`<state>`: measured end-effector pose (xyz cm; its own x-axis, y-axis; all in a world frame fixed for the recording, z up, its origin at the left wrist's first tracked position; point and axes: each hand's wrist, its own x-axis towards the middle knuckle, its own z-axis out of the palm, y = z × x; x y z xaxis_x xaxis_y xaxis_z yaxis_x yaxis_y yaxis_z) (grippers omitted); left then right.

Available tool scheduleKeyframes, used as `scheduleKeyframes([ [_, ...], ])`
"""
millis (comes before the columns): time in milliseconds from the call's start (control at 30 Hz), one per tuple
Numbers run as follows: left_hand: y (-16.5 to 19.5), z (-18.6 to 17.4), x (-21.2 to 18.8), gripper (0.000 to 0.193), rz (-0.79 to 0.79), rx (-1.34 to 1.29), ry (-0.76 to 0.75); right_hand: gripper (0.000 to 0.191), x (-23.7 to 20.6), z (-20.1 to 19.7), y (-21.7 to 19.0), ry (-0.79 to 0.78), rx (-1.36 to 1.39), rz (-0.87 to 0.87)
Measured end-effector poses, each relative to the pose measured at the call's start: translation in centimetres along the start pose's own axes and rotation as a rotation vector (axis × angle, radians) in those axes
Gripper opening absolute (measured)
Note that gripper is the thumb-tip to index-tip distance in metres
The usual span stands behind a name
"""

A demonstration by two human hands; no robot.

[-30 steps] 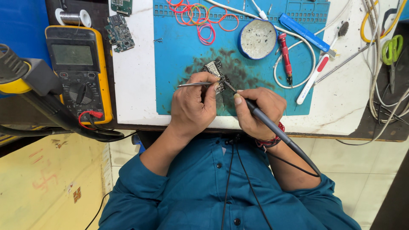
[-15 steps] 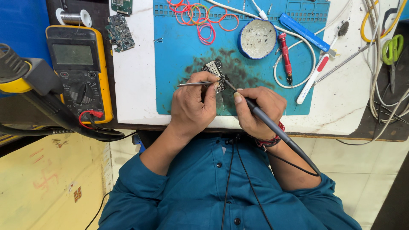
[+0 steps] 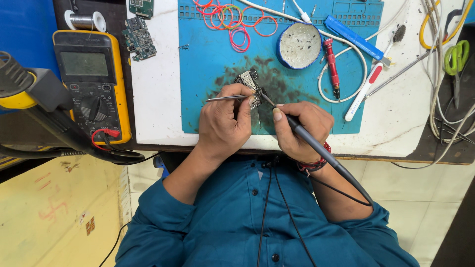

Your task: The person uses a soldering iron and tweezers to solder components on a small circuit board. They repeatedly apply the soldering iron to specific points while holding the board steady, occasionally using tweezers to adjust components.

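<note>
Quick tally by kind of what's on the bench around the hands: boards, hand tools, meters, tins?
Circuit boards: 3, the one under the tip, one by the meter, one at the top edge
Soldering iron: 1, in the right hand
Tweezers: 1, in the left hand
Multimeter: 1
Round tin: 1
Total: 7

A small dark circuit board [image 3: 250,85] lies flat on the stained middle of the blue mat [image 3: 208,69] on the worktop, its near end hidden under fingers. Thin metal tweezers [image 3: 225,98], held in the left hand [image 3: 225,123], lie almost level, one end against the board. A soldering iron [image 3: 316,148] with a dark grey handle slants up from the right hand [image 3: 299,131], its fine tip touching the board's right edge.
</note>
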<state>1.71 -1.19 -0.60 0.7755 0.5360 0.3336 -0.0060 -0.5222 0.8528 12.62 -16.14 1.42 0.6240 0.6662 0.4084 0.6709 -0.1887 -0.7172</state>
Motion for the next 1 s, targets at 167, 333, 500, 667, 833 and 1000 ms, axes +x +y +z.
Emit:
scheduleKeyframes([
  [167,-0.02,0.05,0.04,0.022,0.018,-0.011,0.011,0.009,-0.03,-0.06,-0.06,-0.007,-0.001,0.009],
  [333,0.0,-0.01,0.04,0.021,0.003,-0.001,-0.001,0.008,0.01,-0.03,-0.07,-0.004,0.007,0.01],
  [500,0.03,-0.03,0.06,0.021,0.007,-0.005,0.002,0.008,0.03,-0.06,-0.14,-0.003,0.008,0.01],
  [667,0.02,0.0,0.05,0.021,0.012,-0.004,0.008,0.008,0.09,-0.05,-0.18,-0.002,0.002,0.015],
  [833,0.01,0.05,0.02,0.021,0.002,-0.008,0.008,0.008,0.08,-0.04,-0.19,0.003,0.011,0.015],
  [1000,0.03,0.0,0.03,0.021,0.007,-0.006,0.007,0.007,0.05,-0.09,-0.19,-0.002,0.002,0.028],
])
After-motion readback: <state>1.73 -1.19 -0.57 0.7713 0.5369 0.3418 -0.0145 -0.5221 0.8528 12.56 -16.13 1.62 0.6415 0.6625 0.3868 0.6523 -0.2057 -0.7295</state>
